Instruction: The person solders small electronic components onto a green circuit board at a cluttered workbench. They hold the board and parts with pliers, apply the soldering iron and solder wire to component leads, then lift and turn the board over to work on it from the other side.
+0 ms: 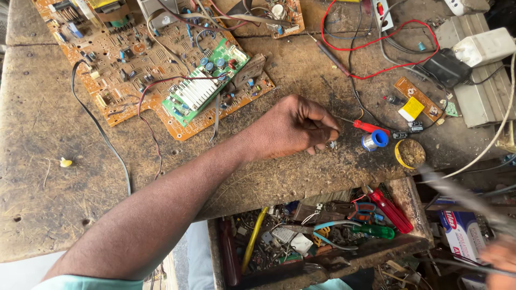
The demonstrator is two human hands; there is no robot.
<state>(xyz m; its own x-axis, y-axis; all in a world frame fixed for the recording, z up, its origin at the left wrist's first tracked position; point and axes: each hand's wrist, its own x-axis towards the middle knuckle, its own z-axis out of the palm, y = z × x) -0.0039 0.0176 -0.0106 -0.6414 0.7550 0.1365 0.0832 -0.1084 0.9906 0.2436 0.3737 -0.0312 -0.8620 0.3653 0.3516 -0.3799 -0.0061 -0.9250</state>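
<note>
Head camera looks down on a worn, stained workbench point(48, 134). From the lower left the left hand point(293, 128) comes in on a long bare forearm that crosses the bench diagonally, a pale green sleeve at its near end. That hand lies knuckles up, fingers curled narrow into a loose fist, the fingertips point(327, 140) pinched around something small and metallic near the bench surface; what it is cannot be made out. Just beside the fingertips lies a red-handled screwdriver point(370, 127), and next to that a blue spool of solder point(374, 139). A round yellow-rimmed tin point(410, 153) sits a little further right.

At the bottom right corner the right hand point(501, 256) shows only as a blurred patch, with a blurred grey streak above it; whether its fingers are wide or closed cannot be told.

Beyond the left hand, a large orange circuit board point(115, 64) lies on the bench with a smaller green board point(207, 80) resting on it. Red wire point(376, 72) and black wire loop across the upper right, near a white adapter point(484, 47). Below the bench edge an open drawer point(408, 201) holds jumbled tools, among them a green-handled screwdriver point(376, 231) and a flat red tool point(391, 209).
</note>
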